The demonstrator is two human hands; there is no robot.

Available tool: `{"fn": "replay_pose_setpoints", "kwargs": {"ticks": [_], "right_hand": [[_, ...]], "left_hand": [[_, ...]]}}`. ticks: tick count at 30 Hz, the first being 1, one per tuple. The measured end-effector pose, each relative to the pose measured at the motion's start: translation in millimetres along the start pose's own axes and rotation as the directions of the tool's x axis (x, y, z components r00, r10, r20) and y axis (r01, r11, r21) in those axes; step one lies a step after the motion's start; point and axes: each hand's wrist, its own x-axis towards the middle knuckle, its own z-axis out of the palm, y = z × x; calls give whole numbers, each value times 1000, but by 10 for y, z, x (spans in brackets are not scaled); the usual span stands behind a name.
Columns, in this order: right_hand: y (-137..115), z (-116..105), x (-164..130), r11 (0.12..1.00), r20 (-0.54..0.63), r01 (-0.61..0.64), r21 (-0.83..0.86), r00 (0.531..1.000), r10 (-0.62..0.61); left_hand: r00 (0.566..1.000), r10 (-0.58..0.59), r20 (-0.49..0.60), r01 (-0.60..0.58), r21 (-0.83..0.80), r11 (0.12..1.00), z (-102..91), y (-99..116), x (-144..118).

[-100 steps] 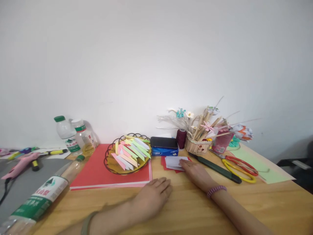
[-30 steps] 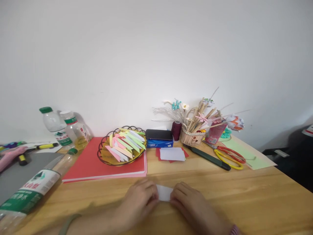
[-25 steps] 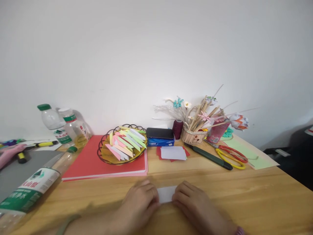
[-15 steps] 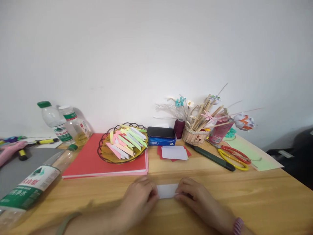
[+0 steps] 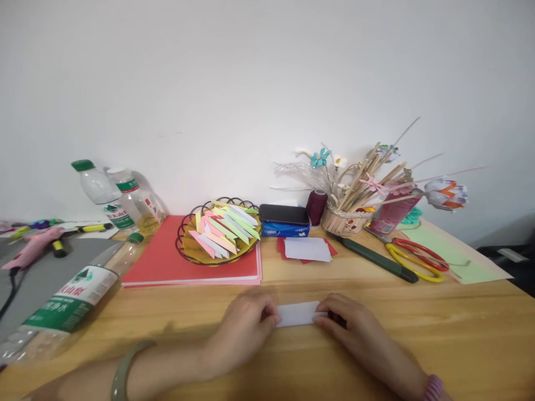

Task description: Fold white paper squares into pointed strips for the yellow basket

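A small white paper strip point(image 5: 297, 314) lies level just over the wooden table, held at both ends. At its left end, my left hand point(image 5: 248, 323) pinches it between thumb and fingers. My right hand point(image 5: 355, 328) grips the opposite end the same way, its fingertips covering that edge. Beyond the hands rests a small stack of white and red paper pieces point(image 5: 307, 249). A yellow basket point(image 5: 188, 250) of folded coloured paper pieces point(image 5: 228, 228) sits on red sheets point(image 5: 167, 270) to the left.
Plastic bottles point(image 5: 71, 298) stand and lie at the left, near a pink glue gun point(image 5: 35, 248). Along the wall are a phone point(image 5: 284, 213) on a blue box point(image 5: 288, 229), a thread spool point(image 5: 316, 207) and a flower basket point(image 5: 345, 221). Scissors point(image 5: 437, 274) and a green cutter point(image 5: 376, 259) lie right.
The camera view has shifted, so everything appears further right and slightly higher. Both hands still hold the paper strip by its ends.
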Motion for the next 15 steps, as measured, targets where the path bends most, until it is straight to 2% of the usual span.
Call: {"fn": "replay_pose_setpoints", "kwargs": {"ticks": [15], "right_hand": [[-35, 23, -16, 994, -35, -99, -45, 995, 97]], "left_hand": [[999, 25, -27, -24, 55, 998, 0, 4, 4]]}}
